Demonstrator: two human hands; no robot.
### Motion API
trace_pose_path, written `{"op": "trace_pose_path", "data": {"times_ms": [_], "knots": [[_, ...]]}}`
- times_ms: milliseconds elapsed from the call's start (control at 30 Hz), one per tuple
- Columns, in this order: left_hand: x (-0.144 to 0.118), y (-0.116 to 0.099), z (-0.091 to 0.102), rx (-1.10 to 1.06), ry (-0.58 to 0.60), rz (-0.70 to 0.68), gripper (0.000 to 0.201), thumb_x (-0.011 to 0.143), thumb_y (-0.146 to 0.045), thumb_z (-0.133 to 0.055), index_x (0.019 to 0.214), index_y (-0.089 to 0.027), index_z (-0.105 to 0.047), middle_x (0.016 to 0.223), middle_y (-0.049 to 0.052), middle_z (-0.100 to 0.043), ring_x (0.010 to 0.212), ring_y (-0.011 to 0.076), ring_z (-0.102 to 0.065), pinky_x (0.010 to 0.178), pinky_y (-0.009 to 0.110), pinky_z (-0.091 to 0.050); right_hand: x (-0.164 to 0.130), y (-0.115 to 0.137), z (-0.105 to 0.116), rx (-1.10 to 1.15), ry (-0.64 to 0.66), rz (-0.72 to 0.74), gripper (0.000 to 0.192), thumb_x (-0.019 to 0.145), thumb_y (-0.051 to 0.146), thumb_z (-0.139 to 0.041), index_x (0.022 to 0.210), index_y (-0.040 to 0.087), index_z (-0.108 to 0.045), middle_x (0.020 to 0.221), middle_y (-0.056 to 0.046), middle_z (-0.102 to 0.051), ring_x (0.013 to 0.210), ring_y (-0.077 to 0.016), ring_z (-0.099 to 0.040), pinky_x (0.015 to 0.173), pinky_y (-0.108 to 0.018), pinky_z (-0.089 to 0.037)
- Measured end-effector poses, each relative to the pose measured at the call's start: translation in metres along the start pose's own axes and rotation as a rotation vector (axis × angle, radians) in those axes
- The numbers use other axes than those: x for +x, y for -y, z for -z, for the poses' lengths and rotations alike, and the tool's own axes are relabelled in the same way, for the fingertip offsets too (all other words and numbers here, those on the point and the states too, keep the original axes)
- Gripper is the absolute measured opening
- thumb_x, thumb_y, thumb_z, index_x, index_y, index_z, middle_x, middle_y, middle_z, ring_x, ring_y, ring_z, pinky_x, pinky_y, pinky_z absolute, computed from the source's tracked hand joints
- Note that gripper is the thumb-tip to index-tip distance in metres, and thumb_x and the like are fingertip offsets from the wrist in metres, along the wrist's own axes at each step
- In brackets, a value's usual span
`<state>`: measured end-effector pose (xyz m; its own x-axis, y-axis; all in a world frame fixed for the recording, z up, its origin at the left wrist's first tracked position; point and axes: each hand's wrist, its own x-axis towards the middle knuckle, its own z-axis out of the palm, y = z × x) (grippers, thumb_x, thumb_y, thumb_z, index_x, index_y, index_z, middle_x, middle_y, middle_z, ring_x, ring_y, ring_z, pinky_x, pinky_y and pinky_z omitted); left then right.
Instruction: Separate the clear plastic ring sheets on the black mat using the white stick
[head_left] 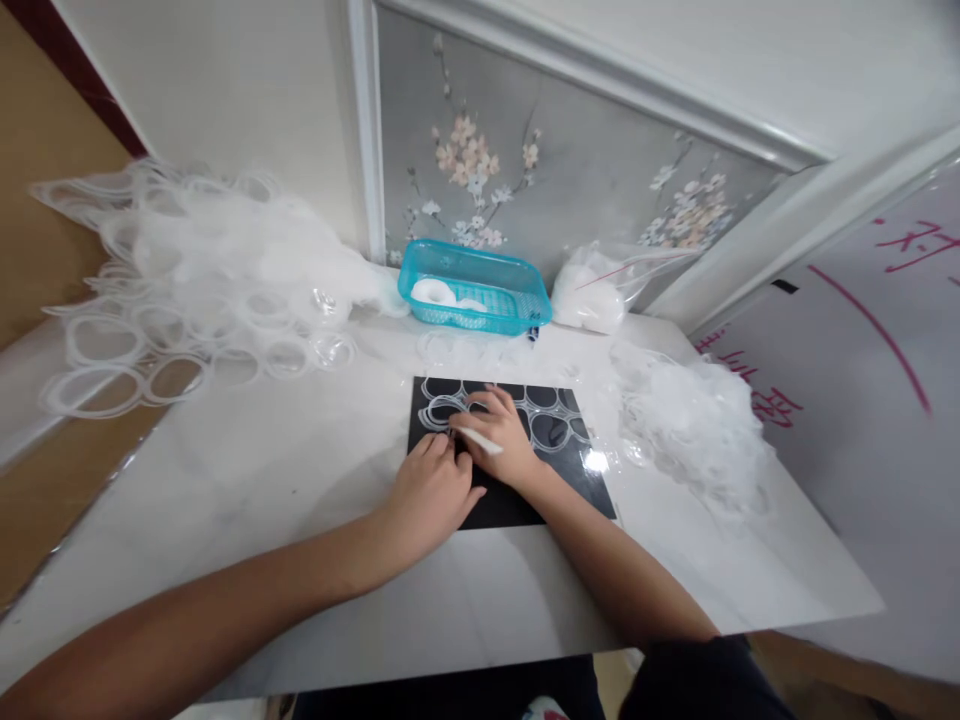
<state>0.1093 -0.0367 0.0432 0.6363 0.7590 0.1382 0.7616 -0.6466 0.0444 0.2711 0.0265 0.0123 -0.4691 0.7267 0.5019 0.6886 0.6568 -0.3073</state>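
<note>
A black board (495, 505) lies on the table in front of me, and on it rests a clear plastic sheet (551, 430) with rows of large round cut-outs. My right hand (504, 438) is over the sheet's middle, fingers bent, holding a thin white pointed strip (478, 440) whose exact kind I cannot make out. Close beside it, my left hand (431, 492) has its fingers curled together at the board's left part, by the sheet's lower edge. Whatever lies under its fingertips is hidden.
A blue plastic basket (476, 258) holding white round rolls stands at the back. Beside it sits a clear bag (596, 290) with white contents. Piles of ring-holed clear sheets lie left (217, 260) and right (694, 425). A whiteboard (862, 400) stands along the right.
</note>
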Motion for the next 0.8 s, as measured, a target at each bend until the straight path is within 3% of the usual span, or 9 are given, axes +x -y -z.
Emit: {"op": "trace_pose_path", "data": {"times_ms": [67,133,167,200,233,333,500,667,800], "knots": [[0.001,0.001,0.002,-0.025,0.024,-0.002,0.033,0.087,-0.040,-0.059,0.086,-0.008,-0.068,0.086,0.016,-0.067,0.091,0.0303,-0.059,0.082,0.041,-0.046,0.027,-0.023,0.015,-0.030,-0.302,-0.180,0.019,0.084,0.013,-0.053,0.084,0.023,-0.069,0.085,-0.005,-0.072,0.095,-0.0238,-0.063,0.097,-0.048,-0.041],[0.000,0.003,0.003,-0.030,0.035,-0.004,0.032,0.087,-0.040,-0.060,0.087,-0.009,-0.069,0.088,0.015,-0.068,0.093,0.0296,-0.059,0.083,0.040,-0.047,0.055,-0.045,0.037,0.106,-0.685,-0.403,0.020,0.089,0.019,-0.048,0.083,0.019,-0.067,0.086,-0.008,-0.071,0.088,-0.0231,-0.064,0.086,-0.043,-0.048],[-0.001,0.003,0.004,-0.023,0.033,-0.002,0.033,0.086,-0.041,-0.062,0.088,-0.009,-0.069,0.091,0.015,-0.068,0.095,0.0294,-0.059,0.084,0.039,-0.047,0.066,-0.051,0.048,0.191,-0.809,-0.450,0.021,0.090,0.022,-0.047,0.086,0.018,-0.067,0.088,-0.008,-0.070,0.087,-0.0228,-0.065,0.084,-0.042,-0.049],[-0.001,0.004,0.004,-0.011,0.030,-0.002,0.033,0.085,-0.042,-0.063,0.088,-0.009,-0.069,0.093,0.016,-0.069,0.097,0.0293,-0.060,0.085,0.039,-0.048,0.072,-0.054,0.057,0.266,-0.834,-0.451,0.020,0.089,0.024,-0.048,0.085,0.017,-0.066,0.088,-0.009,-0.070,0.089,-0.0232,-0.065,0.085,-0.042,-0.049],[-0.002,0.005,0.004,-0.001,0.027,-0.001,0.033,0.084,-0.041,-0.064,0.089,-0.009,-0.069,0.095,0.016,-0.069,0.097,0.0293,-0.060,0.085,0.039,-0.048,0.073,-0.053,0.064,0.333,-0.764,-0.422,0.018,0.088,0.025,-0.051,0.083,0.017,-0.067,0.089,-0.009,-0.070,0.093,-0.0237,-0.064,0.089,-0.042,-0.048],[-0.003,0.005,0.004,0.023,0.014,-0.007,0.030,0.083,-0.039,-0.066,0.089,-0.009,-0.069,0.096,0.017,-0.069,0.093,0.0290,-0.063,0.081,0.039,-0.050,0.048,-0.027,0.061,0.465,-0.371,-0.310,0.015,0.085,0.023,-0.057,0.078,0.018,-0.068,0.090,-0.008,-0.072,0.096,-0.0242,-0.065,0.096,-0.043,-0.044],[-0.006,-0.005,-0.002,0.067,0.008,0.011,0.031,0.083,-0.034,-0.066,0.094,-0.006,-0.069,0.106,0.025,-0.067,0.096,0.0342,-0.063,0.081,0.044,-0.050,-0.006,0.015,0.022,0.582,-0.085,-0.243,0.014,0.086,0.021,-0.059,0.080,0.018,-0.071,0.083,-0.005,-0.073,0.081,-0.0194,-0.069,0.076,-0.031,-0.054],[-0.007,-0.007,0.005,0.087,0.042,0.042,0.027,0.082,-0.034,-0.066,0.092,-0.009,-0.069,0.103,0.020,-0.069,0.089,0.0315,-0.065,0.075,0.042,-0.051,0.000,0.014,0.007,0.668,0.047,-0.210,0.012,0.087,0.023,-0.061,0.085,0.018,-0.072,0.087,-0.004,-0.074,0.082,-0.0179,-0.069,0.077,-0.029,-0.054],[0.001,0.016,0.014,0.046,0.053,0.071,0.020,0.087,-0.032,-0.060,0.090,-0.013,-0.066,0.082,0.009,-0.069,0.082,0.0276,-0.064,0.073,0.040,-0.050,0.012,0.006,-0.003,0.671,0.047,-0.240,0.012,0.085,0.022,-0.062,0.082,0.017,-0.072,0.085,-0.005,-0.074,0.080,-0.0190,-0.070,0.076,-0.030,-0.054]]}}
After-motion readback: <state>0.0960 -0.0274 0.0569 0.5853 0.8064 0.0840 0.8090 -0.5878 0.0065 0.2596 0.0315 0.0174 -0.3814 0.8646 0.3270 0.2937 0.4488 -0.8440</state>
